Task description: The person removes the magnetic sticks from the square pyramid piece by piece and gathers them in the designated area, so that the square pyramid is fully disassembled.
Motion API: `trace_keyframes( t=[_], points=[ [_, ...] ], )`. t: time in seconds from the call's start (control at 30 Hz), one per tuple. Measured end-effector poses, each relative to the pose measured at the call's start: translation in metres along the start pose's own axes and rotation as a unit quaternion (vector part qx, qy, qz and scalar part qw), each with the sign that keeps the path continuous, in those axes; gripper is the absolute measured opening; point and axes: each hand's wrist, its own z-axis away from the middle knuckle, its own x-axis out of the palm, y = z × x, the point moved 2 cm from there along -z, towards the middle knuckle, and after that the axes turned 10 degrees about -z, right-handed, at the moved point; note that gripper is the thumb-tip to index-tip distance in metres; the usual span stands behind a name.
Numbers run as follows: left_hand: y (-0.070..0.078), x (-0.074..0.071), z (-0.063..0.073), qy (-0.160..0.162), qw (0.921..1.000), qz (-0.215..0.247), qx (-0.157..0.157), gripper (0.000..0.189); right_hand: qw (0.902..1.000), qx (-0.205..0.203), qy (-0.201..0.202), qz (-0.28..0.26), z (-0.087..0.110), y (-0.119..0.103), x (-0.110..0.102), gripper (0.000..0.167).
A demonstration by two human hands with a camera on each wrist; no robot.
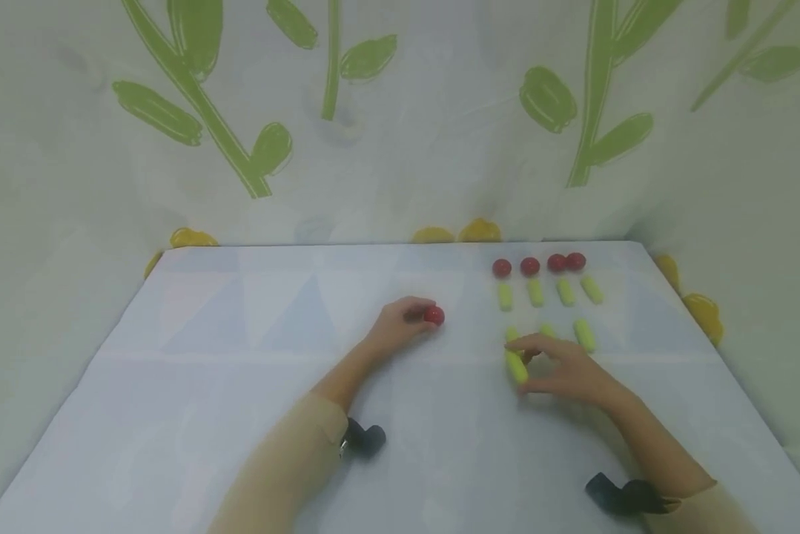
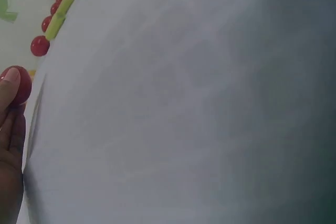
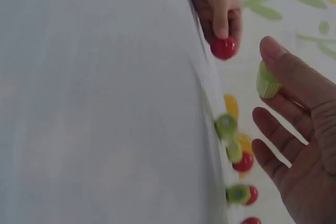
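My left hand [image 1: 398, 326] pinches a glossy red ball [image 1: 434, 316] between thumb and fingers, left of the laid-out pieces. The same red ball [image 2: 21, 85] shows at the left edge of the left wrist view. My right hand [image 1: 569, 369] holds a yellow-green cylinder [image 1: 516, 367] between thumb and index finger. In the right wrist view this cylinder [image 3: 268, 81] looks ridged along its side, and the other fingers are spread apart. Beyond that hand lies a row of three similar cylinders [image 1: 584, 335], two of them partly hidden by it.
Toward the back right of the white table [image 1: 239, 415], several red balls [image 1: 529, 266] form a row. Several yellow-green cylinders [image 1: 536, 293] stand in line just in front of them. Behind the table rises a pale wall [image 1: 426, 163] with green leaf patterns.
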Motion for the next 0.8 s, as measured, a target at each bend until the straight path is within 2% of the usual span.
trace_keyframes(
  t=[0.1,0.17,0.23,0.33,0.5,0.6,0.7,0.8],
  points=[
    [0.003,0.002,-0.013,-0.001,1.0000,0.001,-0.005,0.043,0.9989,-0.023,0.034,0.024,0.006,0.007,-0.014,0.057],
    [0.006,0.004,-0.022,0.003,1.0000,0.003,-0.002,0.043,0.9976,-0.021,0.056,0.035,0.010,0.011,-0.024,0.057],
    [0.009,0.007,-0.032,0.008,0.9999,0.010,0.003,0.043,0.9966,0.001,0.072,0.040,0.015,0.014,-0.035,0.056],
    [0.013,0.012,-0.048,0.012,0.9997,0.018,0.013,0.042,0.9930,0.057,0.093,0.045,0.024,0.020,-0.050,0.054],
    [0.023,0.019,-0.070,0.007,0.9998,-0.019,0.007,0.042,0.9821,0.126,0.131,0.047,0.039,0.038,-0.073,0.054],
    [0.030,0.022,-0.078,0.021,0.9993,-0.030,-0.006,0.045,0.9759,0.155,0.148,0.040,0.046,0.051,-0.082,0.057],
    [0.033,0.027,-0.087,0.043,0.9988,-0.024,0.006,0.048,0.9693,0.182,0.158,0.048,0.053,0.064,-0.089,0.058],
    [0.032,0.035,-0.092,0.063,0.9976,-0.023,0.016,0.047,0.9670,0.193,0.159,0.050,0.059,0.074,-0.093,0.059]
  ],
)
